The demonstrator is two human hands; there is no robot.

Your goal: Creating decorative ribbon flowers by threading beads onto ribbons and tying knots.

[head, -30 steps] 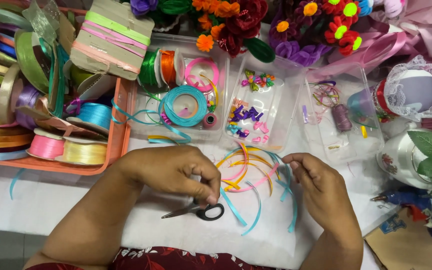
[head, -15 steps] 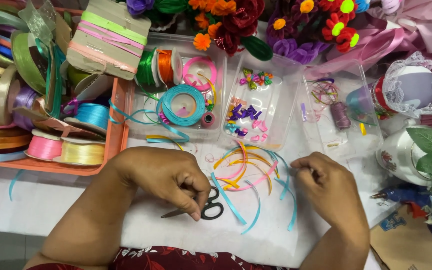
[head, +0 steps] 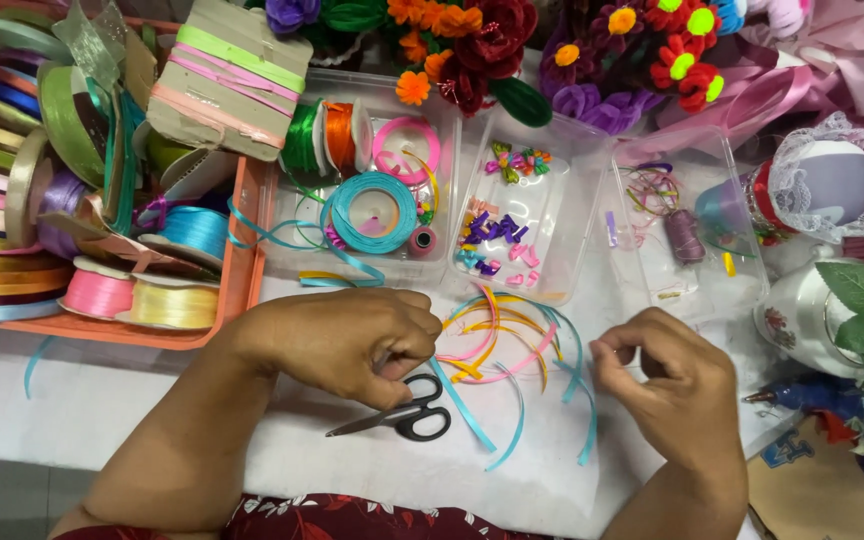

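A white table (head: 102, 420) carries an orange tray (head: 237, 270) of ribbon spools, cut off at the left edge, and three clear plastic boxes: one with ribbon rolls (head: 372, 180), one with tiny bows (head: 527, 215), one with thread (head: 687, 240). Fabric flowers (head: 472, 50) run out of view at the top. The left hand (head: 342, 340) curls over the loose ribbon strips (head: 512, 350), fingertips pressed together; what they pinch is hidden beneath the knuckles. Black-handled scissors (head: 402, 418) lie just below that hand, shut, blades partly covered. The right hand (head: 672, 385) has thumb and forefinger closed, but whether a strip sits between them cannot be made out
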